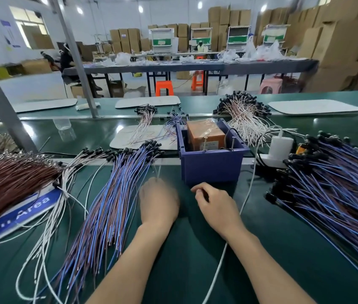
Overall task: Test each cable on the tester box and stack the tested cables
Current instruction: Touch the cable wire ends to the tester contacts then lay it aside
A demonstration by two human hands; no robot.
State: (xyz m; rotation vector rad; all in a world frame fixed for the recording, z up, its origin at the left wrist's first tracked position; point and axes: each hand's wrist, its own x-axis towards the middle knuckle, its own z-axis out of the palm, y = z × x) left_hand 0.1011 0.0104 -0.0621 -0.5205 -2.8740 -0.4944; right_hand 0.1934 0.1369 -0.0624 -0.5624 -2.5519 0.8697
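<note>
Here, slender cables (116,194) flank a boxy bin (212,170)

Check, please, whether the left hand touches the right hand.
Apart. The head view shows a strip of bare green table between the left hand and the right hand.

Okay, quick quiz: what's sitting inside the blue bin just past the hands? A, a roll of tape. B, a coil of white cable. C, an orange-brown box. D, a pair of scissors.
C: the blue bin holds the orange-brown tester box, which shows above the bin's near wall. No coil, scissors or tape is visible in it.
</note>
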